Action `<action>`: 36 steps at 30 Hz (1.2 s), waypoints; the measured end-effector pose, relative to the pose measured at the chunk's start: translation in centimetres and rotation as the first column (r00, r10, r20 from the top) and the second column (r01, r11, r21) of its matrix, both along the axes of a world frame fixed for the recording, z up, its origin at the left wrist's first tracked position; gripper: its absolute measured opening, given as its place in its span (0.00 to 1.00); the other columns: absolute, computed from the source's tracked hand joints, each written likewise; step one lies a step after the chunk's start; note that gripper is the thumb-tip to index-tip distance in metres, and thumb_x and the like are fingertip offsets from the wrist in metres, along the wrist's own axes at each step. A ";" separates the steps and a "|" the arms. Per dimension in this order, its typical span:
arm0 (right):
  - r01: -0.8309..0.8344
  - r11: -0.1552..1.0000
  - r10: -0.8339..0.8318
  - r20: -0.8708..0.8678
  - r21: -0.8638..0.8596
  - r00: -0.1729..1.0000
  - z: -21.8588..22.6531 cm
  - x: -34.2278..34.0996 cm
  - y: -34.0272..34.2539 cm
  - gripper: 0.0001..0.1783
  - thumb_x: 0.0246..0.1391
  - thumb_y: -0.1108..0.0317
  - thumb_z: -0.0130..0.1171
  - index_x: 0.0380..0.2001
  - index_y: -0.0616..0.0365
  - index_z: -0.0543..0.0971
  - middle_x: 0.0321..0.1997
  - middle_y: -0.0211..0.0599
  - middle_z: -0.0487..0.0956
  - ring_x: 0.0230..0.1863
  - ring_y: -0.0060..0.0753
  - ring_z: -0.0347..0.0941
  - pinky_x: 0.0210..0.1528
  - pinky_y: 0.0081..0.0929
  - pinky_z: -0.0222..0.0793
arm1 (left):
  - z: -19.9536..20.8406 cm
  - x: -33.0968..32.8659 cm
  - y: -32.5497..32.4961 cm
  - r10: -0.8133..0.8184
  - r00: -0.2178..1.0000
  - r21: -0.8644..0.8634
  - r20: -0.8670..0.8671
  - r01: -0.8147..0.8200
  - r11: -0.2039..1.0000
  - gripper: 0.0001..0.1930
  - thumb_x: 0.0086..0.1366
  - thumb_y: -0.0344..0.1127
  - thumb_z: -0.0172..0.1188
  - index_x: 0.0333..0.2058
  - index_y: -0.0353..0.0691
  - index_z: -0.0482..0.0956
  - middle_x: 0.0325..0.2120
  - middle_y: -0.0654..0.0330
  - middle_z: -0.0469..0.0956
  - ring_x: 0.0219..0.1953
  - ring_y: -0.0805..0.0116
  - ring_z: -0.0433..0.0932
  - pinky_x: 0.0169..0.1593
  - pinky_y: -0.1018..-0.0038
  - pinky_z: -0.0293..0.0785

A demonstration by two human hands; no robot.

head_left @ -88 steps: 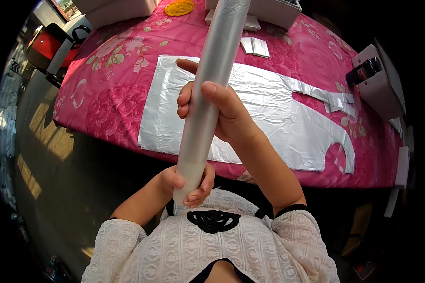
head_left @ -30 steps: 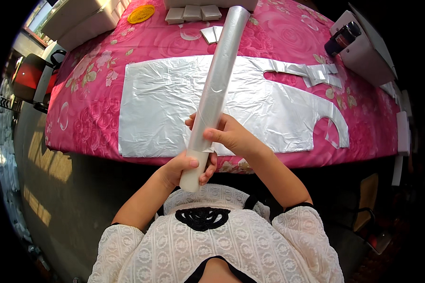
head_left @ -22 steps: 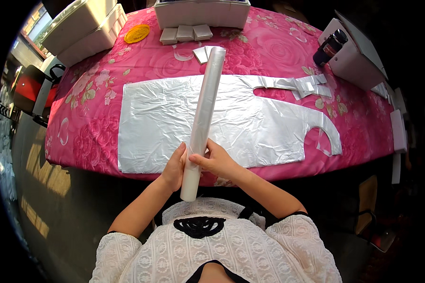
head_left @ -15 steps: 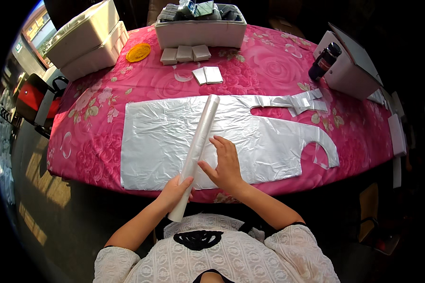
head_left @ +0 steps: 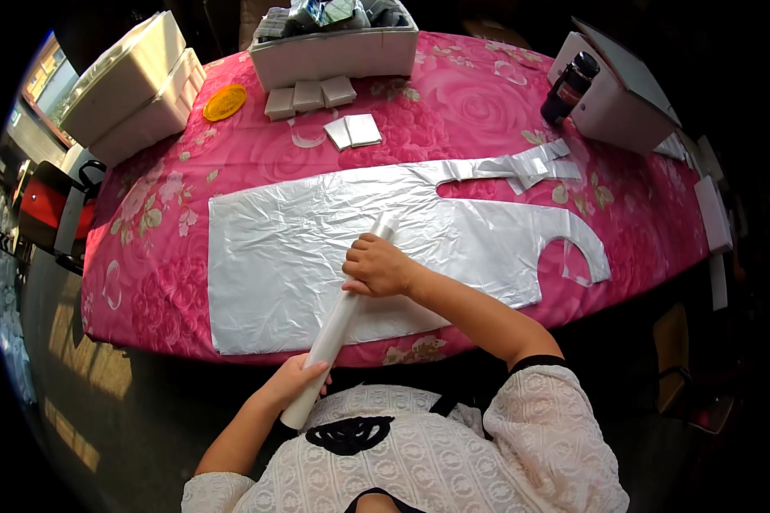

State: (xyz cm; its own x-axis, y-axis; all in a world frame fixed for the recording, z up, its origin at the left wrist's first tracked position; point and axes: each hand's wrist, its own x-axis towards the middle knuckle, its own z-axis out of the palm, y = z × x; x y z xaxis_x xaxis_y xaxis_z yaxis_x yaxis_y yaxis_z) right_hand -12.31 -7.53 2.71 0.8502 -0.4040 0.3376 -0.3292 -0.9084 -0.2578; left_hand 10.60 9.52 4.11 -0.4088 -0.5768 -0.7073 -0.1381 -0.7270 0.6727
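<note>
A long whitish roll (head_left: 328, 335), which looks like rolled plastic film, slants from near my body up over the table. My left hand (head_left: 298, 381) is closed around its lower part, close to the near end. Higher up, my right hand (head_left: 375, 267) wraps over the roll with its fingers curled, leaving the far tip showing beyond it. Beneath the roll lies a flat silvery-white plastic apron (head_left: 269, 248), spread sideways on the table. Its curved neck cutout is at the right and its folded strap bundle at the far right. How many layers it has I cannot tell.
A pink floral tablecloth (head_left: 158, 282) covers the table. At the back stand a foam box (head_left: 334, 56) of packets, white packets (head_left: 310, 94), two flat packets (head_left: 364, 129) and a yellow dish (head_left: 224, 103). Stacked foam boxes (head_left: 133, 90) stand left; a dark flask (head_left: 571, 88) and white box (head_left: 620, 115) right.
My right hand has gone from spread fingers beside the roll to a closed grip on it. The roll has come lower and nearer to my body, with my left hand still on it.
</note>
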 end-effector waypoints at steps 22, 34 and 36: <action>0.188 -0.112 -0.449 -0.218 0.976 0.867 0.8 -5.3 -5.5 0.13 0.53 0.59 0.56 0.31 0.59 0.77 0.23 0.26 0.74 0.22 0.16 0.69 0.25 0.15 0.66 | -0.9 3.1 0.6 -0.036 0.995 0.008 -0.093 0.037 0.999 0.33 0.48 0.53 0.63 0.47 0.35 0.67 0.36 0.55 0.75 0.26 0.75 0.73 0.29 0.77 0.73; 0.338 0.159 -0.686 -0.143 0.928 0.714 -0.1 -7.0 -6.5 0.11 0.52 0.65 0.56 0.29 0.64 0.77 0.23 0.31 0.75 0.24 0.20 0.70 0.26 0.19 0.67 | -0.6 2.3 1.5 -0.024 0.993 0.050 -0.112 0.030 0.998 0.29 0.53 0.50 0.61 0.47 0.36 0.65 0.36 0.56 0.76 0.25 0.75 0.73 0.30 0.76 0.71; 0.407 0.222 -0.768 -0.099 0.886 0.633 -0.4 -9.1 -8.2 0.11 0.52 0.65 0.55 0.30 0.65 0.77 0.23 0.31 0.76 0.24 0.20 0.70 0.26 0.20 0.67 | -0.7 3.4 1.8 -0.045 0.996 0.087 -0.082 0.053 0.995 0.31 0.51 0.50 0.63 0.47 0.36 0.65 0.36 0.55 0.76 0.26 0.74 0.73 0.32 0.76 0.72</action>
